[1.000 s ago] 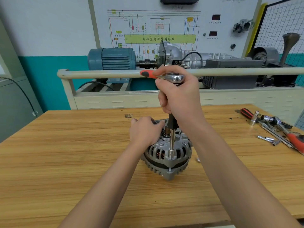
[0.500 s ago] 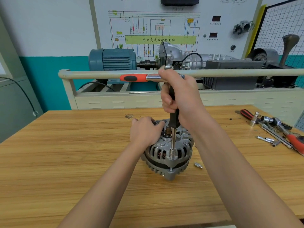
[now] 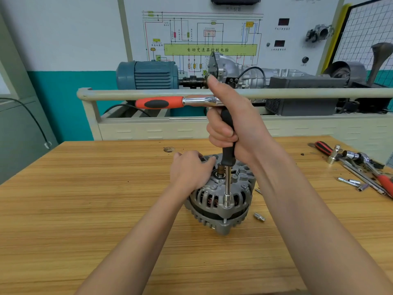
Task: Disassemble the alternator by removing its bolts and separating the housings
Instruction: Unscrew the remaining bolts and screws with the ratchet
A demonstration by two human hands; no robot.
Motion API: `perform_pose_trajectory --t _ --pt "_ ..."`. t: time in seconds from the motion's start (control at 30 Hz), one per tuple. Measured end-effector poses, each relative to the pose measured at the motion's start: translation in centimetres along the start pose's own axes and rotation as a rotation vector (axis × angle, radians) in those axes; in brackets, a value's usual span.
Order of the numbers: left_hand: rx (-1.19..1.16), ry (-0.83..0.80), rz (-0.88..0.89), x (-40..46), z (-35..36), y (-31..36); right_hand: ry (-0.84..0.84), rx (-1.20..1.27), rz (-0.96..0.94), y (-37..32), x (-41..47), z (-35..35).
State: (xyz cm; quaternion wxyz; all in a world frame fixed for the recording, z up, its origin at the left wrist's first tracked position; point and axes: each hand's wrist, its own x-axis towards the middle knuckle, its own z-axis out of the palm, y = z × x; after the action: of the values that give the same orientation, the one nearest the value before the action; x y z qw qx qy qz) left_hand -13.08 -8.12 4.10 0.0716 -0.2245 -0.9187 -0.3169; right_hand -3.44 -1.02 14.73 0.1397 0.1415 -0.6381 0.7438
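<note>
Alternator (image 3: 221, 196) teardown, mid-bolt: we stand the unit on end near the middle of the table (image 3: 85, 209), its vented upper housing facing up and the bare shaft poking out of the top. Our left hand (image 3: 189, 169) rests on the housing's crown at about 10 o'clock from the shaft, fingers curled over the rim to brace it. Our right hand (image 3: 231, 126) is wrapped in a fist around the black grip of a long upright extension bar (image 3: 228, 182), thumb raised. The bar's long axis runs straight down, 12 to 6 o'clock, and its socket (image 3: 227, 201) sits on a bolt at the near edge of the housing, the 6 o'clock side. The ratchet (image 3: 170, 102) tops the bar, its orange handle pointing toward 9 o'clock, well clear of the bracing hand below. That handle's sweep, we judge, is what the next turn depends on: it must swing flat while the bar stays plumb over the bolt, or the socket may slip. A small loose socket (image 3: 259, 217) lies on the wood at 4 o'clock from the unit; spare tools (image 3: 361, 167) are well apart at 2 o'clock.
</note>
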Motion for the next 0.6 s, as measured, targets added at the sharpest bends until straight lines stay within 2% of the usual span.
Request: perform_pose_trajectory --t 0.17,0.37,0.6 --pt "0.013 -0.08 0.094 0.72 -0.13 -0.18 -0.062 -0.083 -0.066 0.41 0.02 0.32" --pt "0.023 -0.072 0.143 0.64 -0.26 -0.37 -0.129 -0.009 -0.025 0.34 0.07 0.0" --pt "0.02 -0.109 0.16 0.69 -0.58 -0.39 -0.213 -0.033 0.006 0.0 -0.24 -0.05"
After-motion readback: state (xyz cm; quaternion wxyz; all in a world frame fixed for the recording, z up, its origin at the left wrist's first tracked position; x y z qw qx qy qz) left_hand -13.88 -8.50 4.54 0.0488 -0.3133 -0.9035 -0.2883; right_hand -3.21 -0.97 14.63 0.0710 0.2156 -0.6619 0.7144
